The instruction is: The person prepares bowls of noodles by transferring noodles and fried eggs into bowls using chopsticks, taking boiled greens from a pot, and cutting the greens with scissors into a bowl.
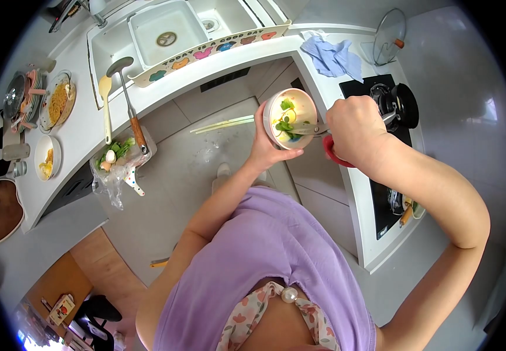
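Observation:
My left hand (263, 137) grips a small white bowl (269, 111) with its fingers and thumb around the outside, tilted toward me. Green leaf pieces (288, 126) lie inside it, with some pale yellow contents. In my right hand (358, 128) is a pair of scissors (336, 155) with red handles, fingers closed round the grips. The scissors' blades reach left into the bowl, among the leaves. How far apart the blades are is hard to make out.
A ladle (130, 96) and a wooden spoon (105, 96) lie on the left counter, above a scrap bin (118, 158) at its edge. The double sink (142, 35) is ahead. A blue cloth (332, 57) and stove (384, 205) are right. Chopsticks (222, 124) appear below the counter.

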The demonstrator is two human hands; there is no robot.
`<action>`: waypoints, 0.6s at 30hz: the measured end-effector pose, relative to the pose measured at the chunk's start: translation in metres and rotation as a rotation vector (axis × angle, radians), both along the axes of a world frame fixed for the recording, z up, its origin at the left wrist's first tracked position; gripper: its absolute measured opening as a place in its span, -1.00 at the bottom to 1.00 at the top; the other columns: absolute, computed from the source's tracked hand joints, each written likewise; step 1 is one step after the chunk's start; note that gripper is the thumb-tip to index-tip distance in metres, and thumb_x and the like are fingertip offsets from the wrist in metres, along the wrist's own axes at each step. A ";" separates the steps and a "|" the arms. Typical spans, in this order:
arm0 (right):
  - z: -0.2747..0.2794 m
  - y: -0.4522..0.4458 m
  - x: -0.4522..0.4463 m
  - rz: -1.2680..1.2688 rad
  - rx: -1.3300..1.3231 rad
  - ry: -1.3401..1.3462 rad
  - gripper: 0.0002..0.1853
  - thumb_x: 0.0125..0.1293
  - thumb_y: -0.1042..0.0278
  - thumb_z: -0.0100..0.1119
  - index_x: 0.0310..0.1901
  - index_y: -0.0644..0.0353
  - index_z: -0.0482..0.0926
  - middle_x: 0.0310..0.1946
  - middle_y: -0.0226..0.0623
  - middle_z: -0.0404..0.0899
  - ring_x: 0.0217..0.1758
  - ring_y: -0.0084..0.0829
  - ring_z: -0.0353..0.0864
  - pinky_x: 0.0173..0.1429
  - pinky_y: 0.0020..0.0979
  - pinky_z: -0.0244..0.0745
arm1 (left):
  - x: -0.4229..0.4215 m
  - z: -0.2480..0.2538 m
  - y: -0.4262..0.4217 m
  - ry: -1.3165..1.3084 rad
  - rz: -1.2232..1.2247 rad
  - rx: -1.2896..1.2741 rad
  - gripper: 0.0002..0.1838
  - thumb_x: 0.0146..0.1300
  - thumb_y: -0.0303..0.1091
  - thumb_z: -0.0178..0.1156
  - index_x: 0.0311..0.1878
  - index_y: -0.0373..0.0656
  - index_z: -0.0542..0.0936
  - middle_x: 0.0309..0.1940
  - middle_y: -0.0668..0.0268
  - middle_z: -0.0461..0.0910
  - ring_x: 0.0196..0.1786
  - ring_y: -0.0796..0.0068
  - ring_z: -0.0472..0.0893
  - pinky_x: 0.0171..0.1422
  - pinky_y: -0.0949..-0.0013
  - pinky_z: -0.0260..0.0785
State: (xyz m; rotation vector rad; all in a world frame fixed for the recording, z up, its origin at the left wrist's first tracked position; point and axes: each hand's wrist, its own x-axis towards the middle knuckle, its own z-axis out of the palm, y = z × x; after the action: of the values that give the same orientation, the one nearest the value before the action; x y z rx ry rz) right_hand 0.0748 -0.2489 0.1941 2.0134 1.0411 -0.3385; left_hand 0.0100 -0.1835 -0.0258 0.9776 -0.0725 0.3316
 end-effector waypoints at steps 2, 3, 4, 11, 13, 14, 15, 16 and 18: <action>-0.004 -0.002 0.003 -0.043 -0.003 0.038 -0.65 -0.15 -0.01 0.33 -0.54 0.15 0.62 -0.55 -0.30 0.56 -0.43 -0.35 0.61 -0.35 -0.42 0.48 | -0.001 -0.002 -0.001 0.015 -0.006 -0.018 0.20 -0.30 -0.38 0.48 0.29 -0.15 -0.24 0.20 0.10 0.09 0.27 0.25 0.20 0.29 0.22 0.16; -0.005 -0.004 0.005 -0.064 -0.004 0.056 -0.65 -0.15 -0.01 0.33 -0.53 0.14 0.62 -0.55 -0.30 0.56 -0.42 -0.35 0.61 -0.34 -0.41 0.48 | -0.001 -0.003 -0.001 0.022 -0.009 -0.028 0.20 -0.30 -0.38 0.48 0.29 -0.15 -0.23 0.20 0.10 0.09 0.27 0.25 0.20 0.29 0.22 0.16; -0.006 -0.007 0.008 -0.080 0.016 0.073 -0.64 -0.16 -0.02 0.34 -0.51 0.14 0.62 -0.55 -0.30 0.56 -0.41 -0.34 0.61 -0.33 -0.41 0.48 | -0.001 -0.005 -0.001 0.013 -0.006 -0.015 0.20 -0.30 -0.39 0.48 0.29 -0.15 -0.23 0.20 0.10 0.09 0.27 0.26 0.20 0.29 0.22 0.16; 0.019 -0.010 0.020 -0.149 0.142 0.079 -0.77 -0.09 0.21 0.22 -0.37 0.11 0.63 -0.45 -0.31 0.60 -0.31 -0.36 0.62 -0.23 -0.44 0.49 | 0.001 -0.004 0.002 0.005 -0.024 -0.059 0.17 -0.32 -0.47 0.44 0.29 -0.16 -0.21 0.19 0.12 0.09 0.27 0.28 0.20 0.30 0.23 0.16; 0.026 -0.015 0.024 -0.132 0.169 0.073 -0.75 -0.09 0.25 0.20 -0.30 0.07 0.61 -0.44 -0.33 0.59 -0.30 -0.40 0.60 -0.20 -0.44 0.48 | 0.001 0.002 0.002 0.001 -0.023 -0.074 0.16 -0.31 -0.48 0.43 0.29 -0.16 -0.21 0.19 0.13 0.10 0.27 0.28 0.20 0.29 0.23 0.17; 0.026 -0.017 0.025 -0.131 0.153 0.077 -0.74 -0.14 0.23 0.23 -0.34 0.10 0.59 -0.46 -0.32 0.57 -0.31 -0.36 0.58 -0.20 -0.41 0.47 | 0.000 0.004 0.002 0.001 -0.022 -0.081 0.16 -0.31 -0.48 0.43 0.29 -0.16 -0.20 0.19 0.14 0.10 0.27 0.28 0.21 0.29 0.23 0.17; 0.027 -0.019 0.026 -0.130 0.136 0.080 -0.72 -0.18 0.21 0.27 -0.38 0.13 0.58 -0.48 -0.31 0.55 -0.33 -0.33 0.56 -0.21 -0.39 0.45 | 0.000 0.004 0.002 0.000 -0.021 -0.089 0.16 -0.31 -0.48 0.43 0.29 -0.16 -0.20 0.19 0.14 0.10 0.27 0.27 0.21 0.29 0.23 0.17; 0.026 -0.021 0.028 -0.130 0.119 0.084 -0.70 -0.23 0.19 0.30 -0.42 0.16 0.56 -0.50 -0.30 0.54 -0.34 -0.30 0.54 -0.21 -0.37 0.44 | 0.000 0.004 0.002 -0.005 -0.023 -0.081 0.16 -0.31 -0.48 0.43 0.29 -0.16 -0.20 0.19 0.15 0.10 0.27 0.28 0.21 0.29 0.23 0.18; 0.022 -0.025 0.030 -0.049 0.160 0.090 -0.76 -0.18 0.25 0.24 -0.42 0.14 0.57 -0.50 -0.32 0.55 -0.32 -0.35 0.55 -0.19 -0.43 0.43 | 0.002 0.002 0.002 -0.020 -0.023 -0.067 0.15 -0.31 -0.49 0.43 0.29 -0.16 -0.20 0.19 0.15 0.10 0.27 0.28 0.21 0.29 0.23 0.18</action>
State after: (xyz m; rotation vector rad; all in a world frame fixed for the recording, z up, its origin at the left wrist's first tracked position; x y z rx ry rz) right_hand 0.1048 -0.2744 0.2157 2.1864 1.1062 -0.3853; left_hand 0.0121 -0.1812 -0.0241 0.9064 -0.0901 0.3208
